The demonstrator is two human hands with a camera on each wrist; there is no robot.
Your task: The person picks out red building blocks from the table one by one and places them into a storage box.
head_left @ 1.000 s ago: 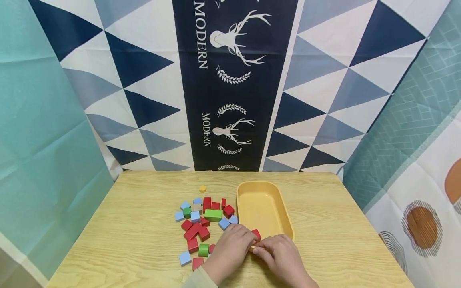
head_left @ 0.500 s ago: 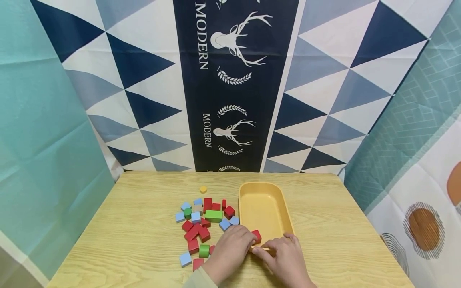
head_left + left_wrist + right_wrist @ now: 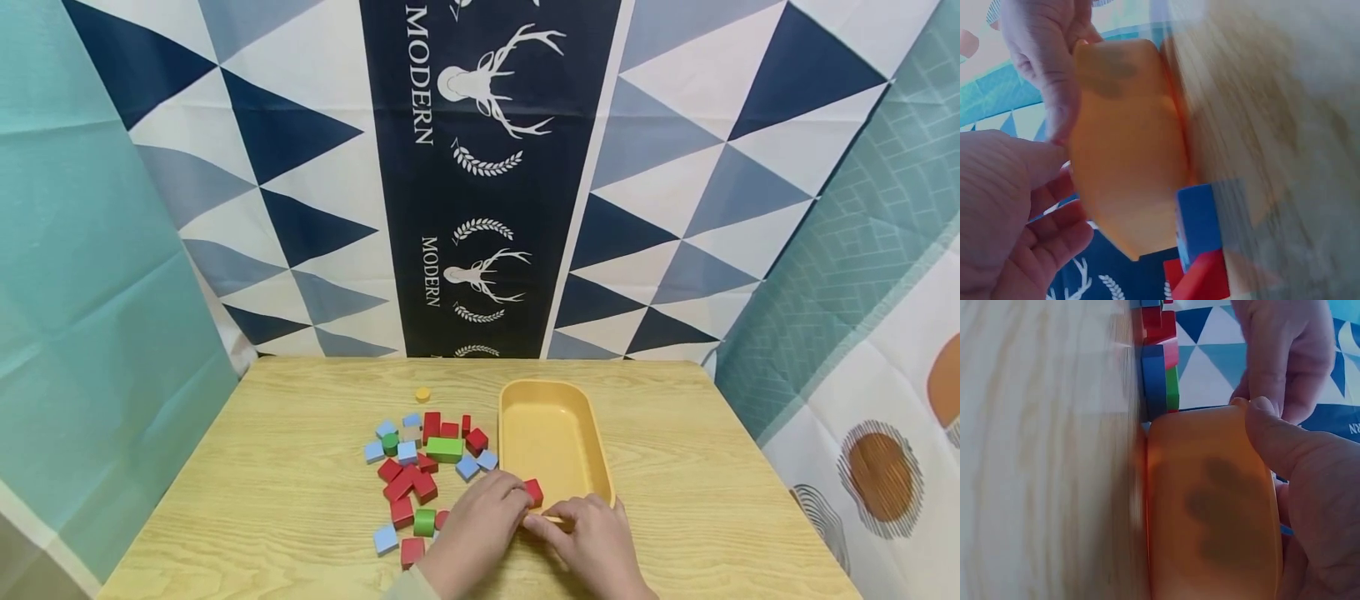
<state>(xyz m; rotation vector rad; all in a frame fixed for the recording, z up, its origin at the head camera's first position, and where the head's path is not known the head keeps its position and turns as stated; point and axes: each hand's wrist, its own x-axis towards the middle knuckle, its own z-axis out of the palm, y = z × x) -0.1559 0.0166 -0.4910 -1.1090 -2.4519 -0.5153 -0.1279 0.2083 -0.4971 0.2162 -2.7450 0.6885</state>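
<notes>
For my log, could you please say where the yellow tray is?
In the head view, the yellow tray sits just right of two blue blocks, its near rim at the left hand and right hand.

Yellow rect. tray [image 3: 551, 433], rounded corners, sits upright w/ red block [image 3: 534, 493] inside, nr its near-L corner.

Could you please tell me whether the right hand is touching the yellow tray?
Touching. The right wrist view shows it: the right hand has its thumb lying over the rim of the yellow tray, with no gap between.
</notes>
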